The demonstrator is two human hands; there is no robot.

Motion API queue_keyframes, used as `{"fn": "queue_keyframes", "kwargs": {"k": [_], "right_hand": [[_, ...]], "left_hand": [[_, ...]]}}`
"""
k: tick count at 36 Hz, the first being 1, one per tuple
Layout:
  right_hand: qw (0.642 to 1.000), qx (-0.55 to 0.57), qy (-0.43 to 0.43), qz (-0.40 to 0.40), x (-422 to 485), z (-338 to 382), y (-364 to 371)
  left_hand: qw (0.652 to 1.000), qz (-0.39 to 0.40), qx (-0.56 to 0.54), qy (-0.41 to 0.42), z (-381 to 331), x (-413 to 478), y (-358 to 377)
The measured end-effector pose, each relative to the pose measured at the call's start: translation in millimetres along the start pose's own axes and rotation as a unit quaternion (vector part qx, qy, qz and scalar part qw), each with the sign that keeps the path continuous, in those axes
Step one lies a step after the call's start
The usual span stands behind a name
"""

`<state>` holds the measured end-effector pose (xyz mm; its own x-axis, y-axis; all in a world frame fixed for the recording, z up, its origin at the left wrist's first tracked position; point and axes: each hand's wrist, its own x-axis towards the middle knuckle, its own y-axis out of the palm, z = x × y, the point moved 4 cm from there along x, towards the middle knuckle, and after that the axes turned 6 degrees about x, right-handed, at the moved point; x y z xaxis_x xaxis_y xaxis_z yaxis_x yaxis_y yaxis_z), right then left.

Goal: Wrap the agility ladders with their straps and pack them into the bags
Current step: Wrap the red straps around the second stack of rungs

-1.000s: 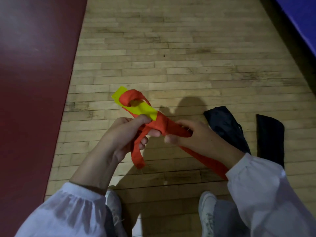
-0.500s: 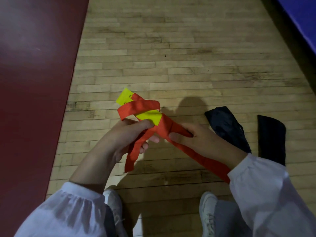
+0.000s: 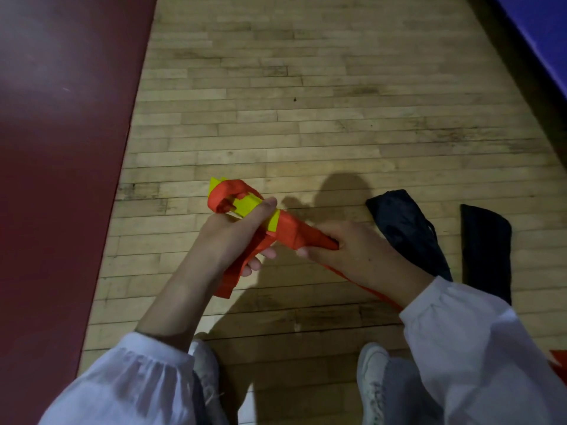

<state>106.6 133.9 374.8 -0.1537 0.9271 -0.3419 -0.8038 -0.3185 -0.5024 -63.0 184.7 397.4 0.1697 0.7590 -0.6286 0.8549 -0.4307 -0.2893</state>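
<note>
A folded agility ladder [image 3: 294, 230] of yellow rungs and orange-red straps is held in the air above the wooden floor. My left hand [image 3: 236, 237] grips its far end, thumb pressed over a yellow rung [image 3: 245, 207], with a loose strap end [image 3: 228, 282] hanging below the fingers. An orange strap loop [image 3: 228, 191] curls over the bundle's tip. My right hand [image 3: 352, 250] grips the near part of the bundle, and a strap runs under that wrist toward my sleeve. Two black bags lie on the floor to the right: one crumpled [image 3: 405, 231], one flat [image 3: 486, 250].
A dark red painted floor area [image 3: 61, 179] lies to the left, a blue mat [image 3: 540, 35] at the top right. My white shoes [image 3: 371, 375] stand at the bottom. A bit of orange [image 3: 558, 360] shows at the right edge.
The orange strap loop has been pulled tighter round the yellow tip. My left thumb has shifted up over the rung, and the loose strap end hangs lower.
</note>
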Motion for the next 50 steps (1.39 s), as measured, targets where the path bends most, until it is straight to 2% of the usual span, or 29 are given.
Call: {"fn": "queue_keyframes", "kwargs": {"k": [12,20,25,30,39,50], "right_hand": [[1.0,-0.008,-0.023,0.008,0.7,4.2,1.9],[0.989,0.128,0.025,0.07,-1.9,6.1,7.6],[0.98,0.186,0.042,0.064,-1.4,5.7,5.5],[0.98,0.184,0.051,0.061,-0.5,3.1,3.2],[0.989,0.137,0.045,0.023,1.5,0.6,-2.6],[0.997,0.067,0.037,0.028,1.2,-2.7,0.4]], "left_hand": [[1.0,-0.007,-0.021,0.005,-1.6,-1.7,-0.8],[0.999,0.018,-0.032,0.011,-1.5,-3.8,-1.5],[0.999,0.029,-0.034,0.009,-1.6,-3.5,-2.0],[0.996,0.068,-0.051,-0.003,-1.1,-5.1,-1.3],[0.997,0.044,-0.058,-0.013,-2.4,-5.7,-4.3],[0.996,0.045,-0.077,0.017,0.7,-0.7,-2.4]]}}
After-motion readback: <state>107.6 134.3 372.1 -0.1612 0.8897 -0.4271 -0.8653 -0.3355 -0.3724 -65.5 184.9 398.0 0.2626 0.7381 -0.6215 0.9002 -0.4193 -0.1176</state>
